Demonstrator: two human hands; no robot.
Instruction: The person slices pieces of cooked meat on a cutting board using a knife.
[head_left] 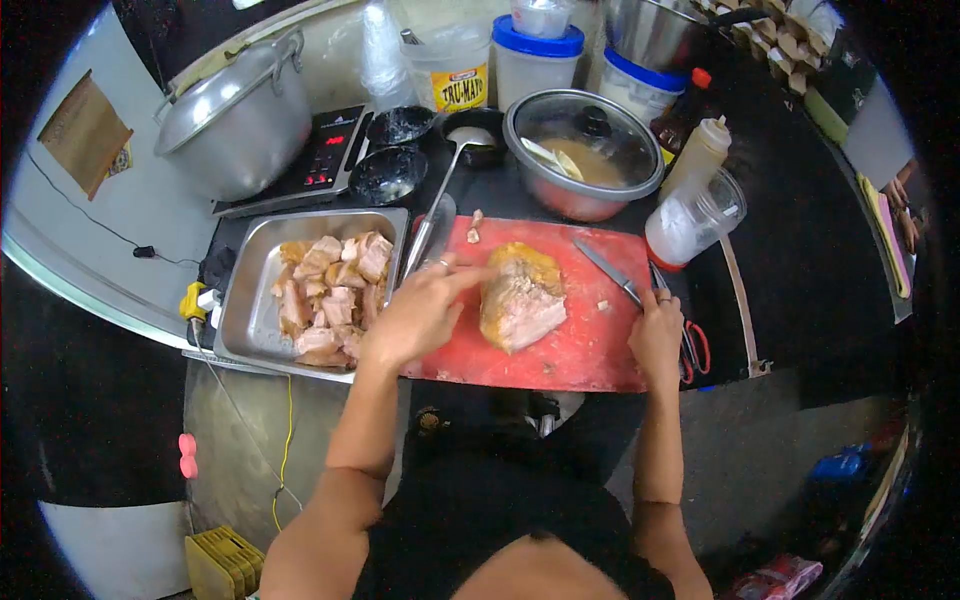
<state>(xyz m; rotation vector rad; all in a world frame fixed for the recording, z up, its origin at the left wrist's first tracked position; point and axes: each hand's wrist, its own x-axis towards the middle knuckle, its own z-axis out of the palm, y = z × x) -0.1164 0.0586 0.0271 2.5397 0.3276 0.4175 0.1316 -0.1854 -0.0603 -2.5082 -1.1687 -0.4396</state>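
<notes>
A large piece of cooked meat (522, 300) with a yellowish skin lies on the red cutting board (600, 355). My left hand (422, 312) is at its left side, index finger stretched out to the meat's upper left edge, holding nothing. My right hand (657, 335) is closed around the handle of a knife (606, 268). The blade points up and left over the board, apart from the meat. A small scrap of meat (475, 226) lies near the board's top edge. Left of the board, a steel tray (240, 300) holds several cut meat chunks (335, 285).
Scissors (700, 350) with red handles lie right of the board. Behind it stand a glass-lidded pot (585, 195), a ladle (440, 200) and black bowls (388, 175). A big pot (235, 120) rests on an induction cooker (325, 150). Bottles (700, 150) stand at right.
</notes>
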